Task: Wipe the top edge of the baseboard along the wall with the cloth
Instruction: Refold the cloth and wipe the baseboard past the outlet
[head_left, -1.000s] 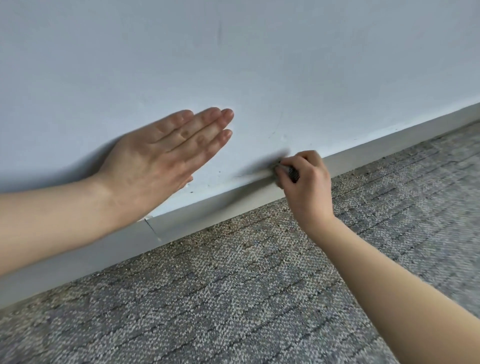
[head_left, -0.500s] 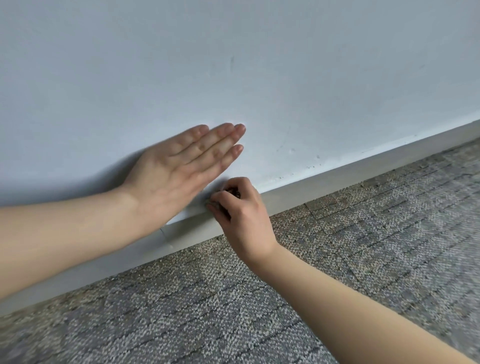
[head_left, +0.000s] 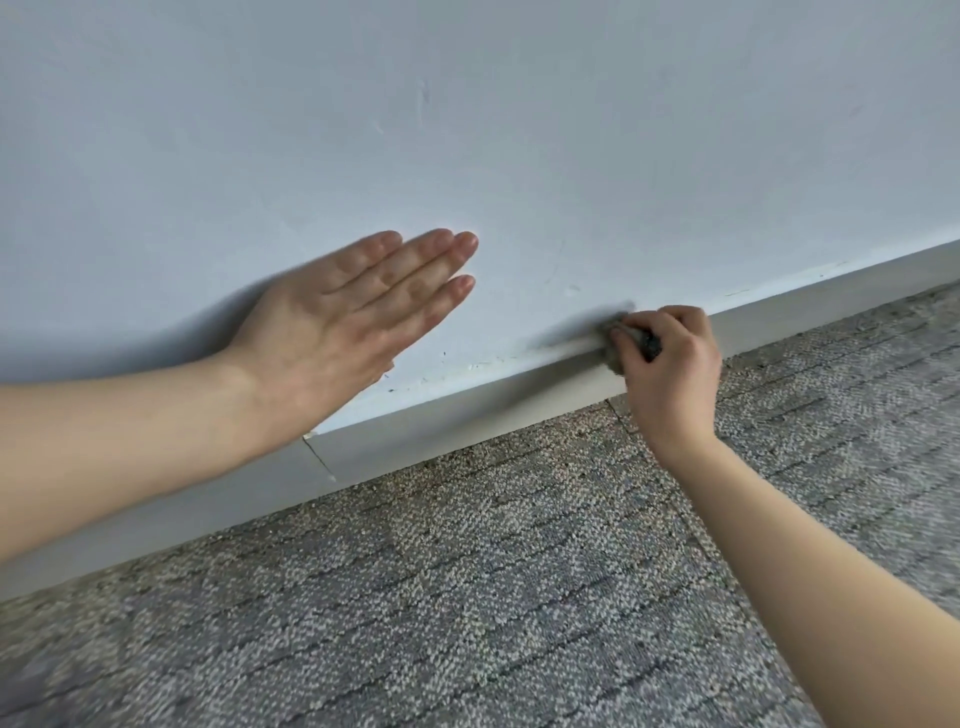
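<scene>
While the left hand (head_left: 343, 322) lies flat against the pale wall (head_left: 519, 130), fingers straight and close together, its heel sits just above the baseboard (head_left: 467, 421), beside a joint in the trim. Further right, the right hand (head_left: 670, 364) curls round a dark grey cloth (head_left: 631, 340) and presses it on the baseboard's top edge; the cloth looks bunched, though blur hides its shape. Grey carpet (head_left: 467, 597) runs below.
</scene>
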